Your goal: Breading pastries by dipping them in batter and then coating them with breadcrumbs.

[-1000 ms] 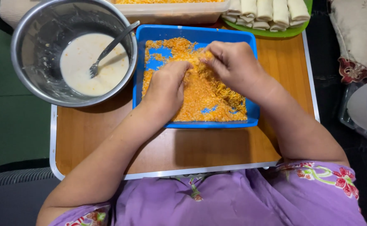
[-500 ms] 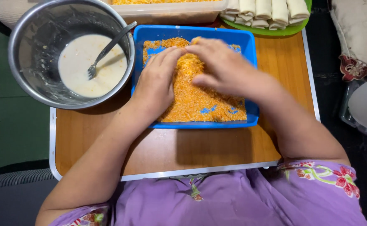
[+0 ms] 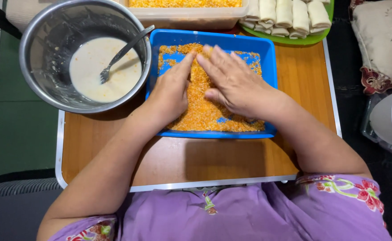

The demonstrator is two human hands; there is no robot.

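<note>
A person in a purple flowered top is leaning over a small wooden bench (image 3: pixel 231 160), both hands working in a blue tray (image 3: pixel 269 62) at the centre of the frame. The left hand (image 3: pixel 171 91) and the right hand (image 3: pixel 234 82) are lying palms down on a bed of orange breadcrumbs (image 3: pixel 200 109), fingers stretched flat and pointing towards the top of the frame, the two hands pressing close together. Neither grip is curling round anything in view; whether something is lying buried under the palms cannot be told.

The risk, as it looks from here, is spillage: the crumbs are banking up against the tray's near wall, and a hard push could be sending them over the low rim onto the bench. The crumbs are also thinning at the top corners, where bare blue is showing.

At upper left, a steel bowl (image 3: pixel 35 67) is holding a pool of pale batter (image 3: pixel 91 76), with a fork (image 3: pixel 120 56) leaning against its rim. Along the top edge, a clear tub (image 3: pixel 191 20) is carrying more orange crumbs, and a green plate (image 3: pixel 312 39) at upper right is stacked with pale rolled wraps (image 3: pixel 289 13).
</note>
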